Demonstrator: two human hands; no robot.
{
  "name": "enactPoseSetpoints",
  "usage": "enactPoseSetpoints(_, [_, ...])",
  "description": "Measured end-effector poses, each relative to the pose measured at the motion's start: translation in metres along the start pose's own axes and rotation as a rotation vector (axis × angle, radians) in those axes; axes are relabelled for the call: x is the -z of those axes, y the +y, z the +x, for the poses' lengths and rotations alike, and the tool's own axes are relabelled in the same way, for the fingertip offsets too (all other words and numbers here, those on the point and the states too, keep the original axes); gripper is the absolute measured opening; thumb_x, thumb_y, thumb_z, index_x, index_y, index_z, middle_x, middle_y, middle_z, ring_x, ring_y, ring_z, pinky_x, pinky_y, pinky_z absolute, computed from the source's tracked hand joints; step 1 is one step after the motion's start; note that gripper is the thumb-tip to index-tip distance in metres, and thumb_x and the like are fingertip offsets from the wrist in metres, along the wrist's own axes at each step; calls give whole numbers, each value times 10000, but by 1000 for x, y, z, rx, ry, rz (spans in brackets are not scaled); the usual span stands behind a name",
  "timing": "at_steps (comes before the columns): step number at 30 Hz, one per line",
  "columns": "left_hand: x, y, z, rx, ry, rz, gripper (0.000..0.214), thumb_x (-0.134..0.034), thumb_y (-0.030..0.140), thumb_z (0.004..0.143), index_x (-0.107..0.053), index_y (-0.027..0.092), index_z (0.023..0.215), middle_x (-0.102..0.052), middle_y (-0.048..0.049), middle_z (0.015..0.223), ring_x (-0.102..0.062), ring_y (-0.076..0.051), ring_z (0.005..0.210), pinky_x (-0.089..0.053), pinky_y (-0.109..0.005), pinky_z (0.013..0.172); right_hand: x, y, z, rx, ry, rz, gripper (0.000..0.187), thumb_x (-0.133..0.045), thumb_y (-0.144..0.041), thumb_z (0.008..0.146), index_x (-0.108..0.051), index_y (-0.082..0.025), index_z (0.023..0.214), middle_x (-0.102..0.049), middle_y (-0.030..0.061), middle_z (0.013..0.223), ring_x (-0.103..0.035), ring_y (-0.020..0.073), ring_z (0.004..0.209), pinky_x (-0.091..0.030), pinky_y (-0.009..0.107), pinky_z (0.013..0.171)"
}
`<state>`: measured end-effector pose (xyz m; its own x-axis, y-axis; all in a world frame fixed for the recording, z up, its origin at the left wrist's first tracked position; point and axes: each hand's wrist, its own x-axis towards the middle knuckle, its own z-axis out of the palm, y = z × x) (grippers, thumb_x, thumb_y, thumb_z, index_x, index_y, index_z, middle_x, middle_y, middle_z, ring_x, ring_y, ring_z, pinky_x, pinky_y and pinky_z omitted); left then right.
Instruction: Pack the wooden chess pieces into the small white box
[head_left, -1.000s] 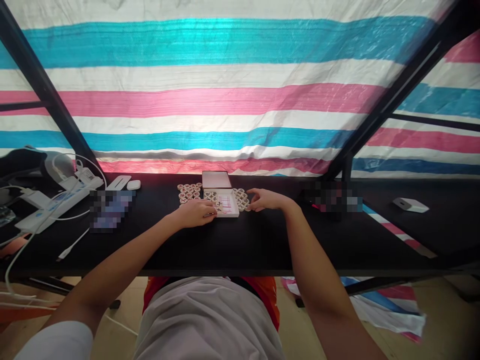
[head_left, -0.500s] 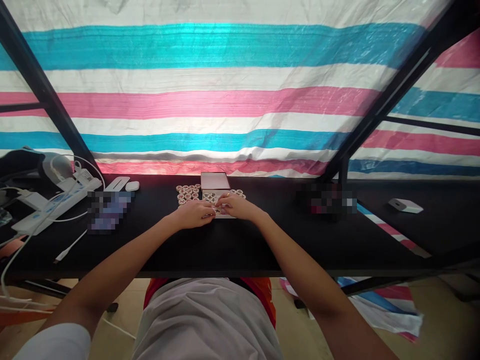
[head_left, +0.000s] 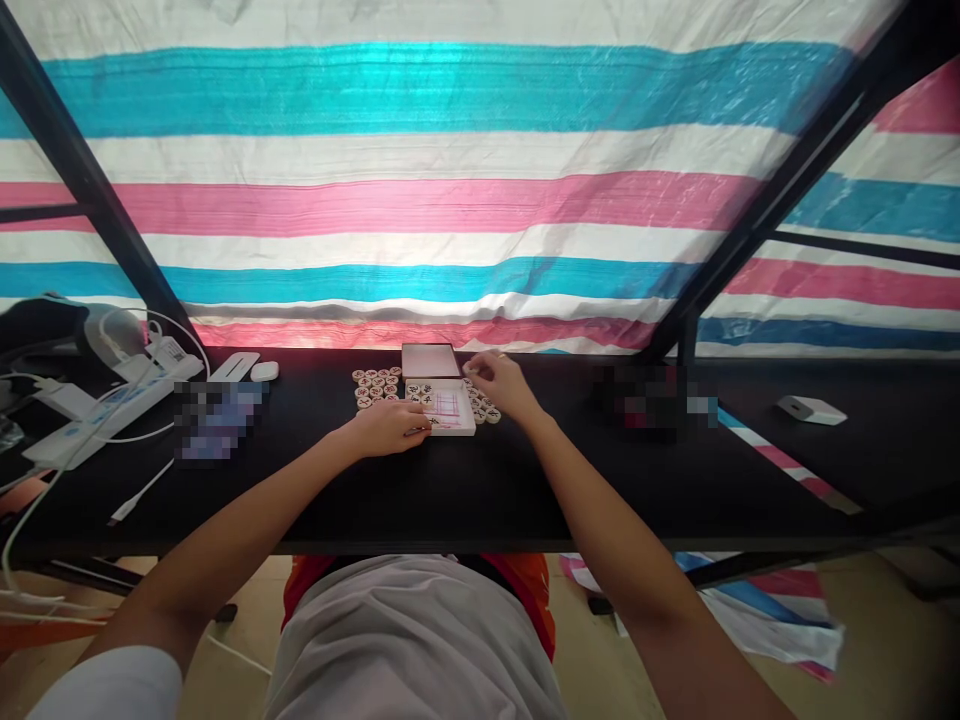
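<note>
A white box (head_left: 456,430) lies open on the black table, its lid (head_left: 430,361) tipped back behind it. Inside, several round xiangqi pieces (head_left: 418,394) fill the left part, and a printed paper with pink lines shows on the right. At the box's left front edge, my left hand (head_left: 388,428) is closed with its fingers curled over the side. My right hand (head_left: 501,384) pinches a pale xiangqi piece (head_left: 470,369) above the right-hand group. Loose pieces with red characters (head_left: 377,386) lie left of the box; dark-lettered pieces (head_left: 484,408) lie on its right.
To the left are a power strip (head_left: 112,405) with cables, a blurred phone-like object (head_left: 219,422) and a white earbud case (head_left: 265,372). On the right sit a dark blurred object (head_left: 652,405) and a white charger (head_left: 811,411). A striped tarp (head_left: 450,210) hangs behind.
My right hand has moved from over the box to the right and back, to the dark-lettered pieces. That uncovers the box's right part. My left hand has stayed in place.
</note>
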<state>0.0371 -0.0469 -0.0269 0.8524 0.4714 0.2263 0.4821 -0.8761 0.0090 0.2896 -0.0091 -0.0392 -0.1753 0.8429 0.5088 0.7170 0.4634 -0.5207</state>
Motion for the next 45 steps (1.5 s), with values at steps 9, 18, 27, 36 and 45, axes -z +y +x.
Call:
enactPoseSetpoints(9, [0, 0, 0, -7, 5, -17, 254, -444, 255, 907, -686, 177, 901, -652, -50, 917, -622, -151, 833, -459, -236, 741, 0, 65, 1, -275, -130, -234, 169, -550, -145, 766, -671, -156, 884, -615, 56, 902, -566, 141, 790, -441, 256, 806])
enactPoseSetpoints(18, [0, 1, 0, -4, -10, 6, 254, -442, 257, 913, -683, 176, 915, -655, -46, 923, -621, -158, 853, -457, -239, 753, 0, 65, 1, -219, -221, -197, 307, -565, -126, 734, -643, -152, 1030, -600, 74, 1005, -564, 158, 891, -434, 280, 870])
enactPoseSetpoints(27, [1, 1, 0, -3, 2, -13, 258, -439, 257, 909, -686, 181, 906, -652, -48, 923, -622, -158, 848, -462, -245, 754, 4, 63, 1, -258, -261, -181, 282, -574, -170, 770, -650, -162, 1042, -632, 71, 1028, -587, 157, 899, -448, 262, 846])
enactPoseSetpoints(36, [-1, 0, -1, -4, -9, 10, 253, -443, 262, 911, -682, 181, 919, -654, -45, 934, -619, -157, 856, -455, -235, 750, 7, 59, -1, -234, -272, -166, 340, -578, -148, 755, -632, -165, 1091, -635, 72, 1049, -593, 166, 931, -446, 280, 884])
enactPoseSetpoints(45, [1, 1, 0, 0, -18, 25, 268, -434, 272, 918, -685, 181, 926, -657, -51, 971, -621, -159, 872, -456, -241, 775, 8, 59, -1, -240, -300, -136, 368, -582, -144, 747, -623, -159, 1113, -633, 80, 1093, -598, 168, 966, -443, 284, 905])
